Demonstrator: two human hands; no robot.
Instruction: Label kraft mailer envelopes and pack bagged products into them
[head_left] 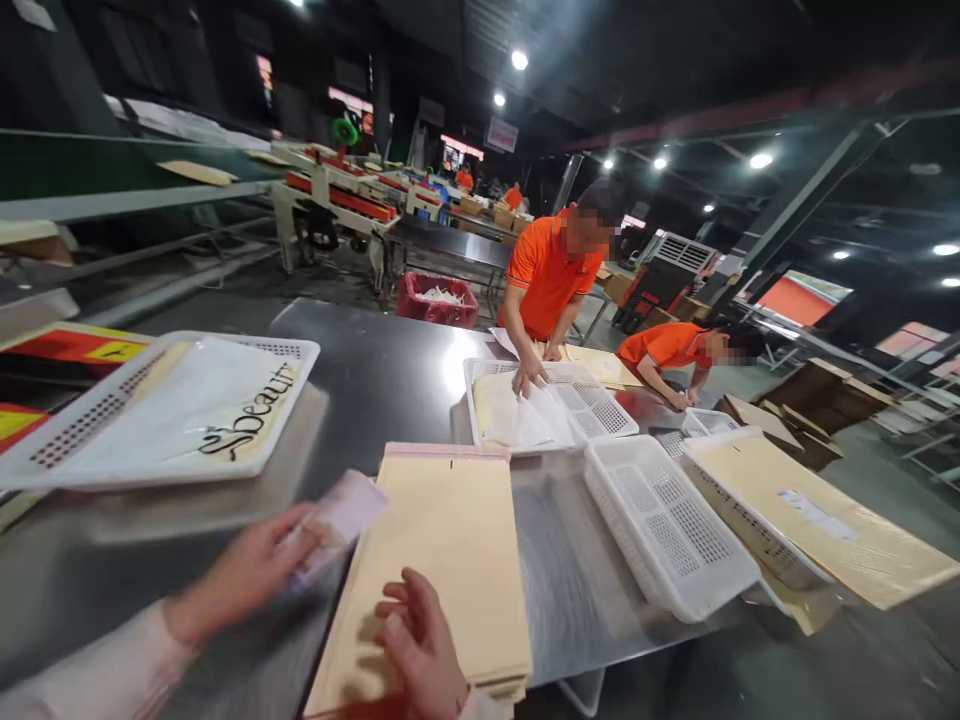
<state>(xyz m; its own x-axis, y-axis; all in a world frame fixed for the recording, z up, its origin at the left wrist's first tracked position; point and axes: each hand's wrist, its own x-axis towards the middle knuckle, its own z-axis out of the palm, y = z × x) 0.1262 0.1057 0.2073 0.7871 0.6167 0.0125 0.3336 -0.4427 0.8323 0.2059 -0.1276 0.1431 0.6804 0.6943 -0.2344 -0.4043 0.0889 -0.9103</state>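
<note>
Brushed metal, the table shines under the hall lights. My left hand is closed on one end of a pale packet, just left of the envelope stack; it looks light and limp (blurred, though), best pinched by an edge. My right hand, half open and seemingly empty, is over the stack's near end, whose loose layers might slide unless held along both sides.

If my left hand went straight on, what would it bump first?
Your left hand, with its pale pink packet, would probably meet the stack of flat tan envelopes near its far left corner. It might pass above: height is hard to tell.
</note>
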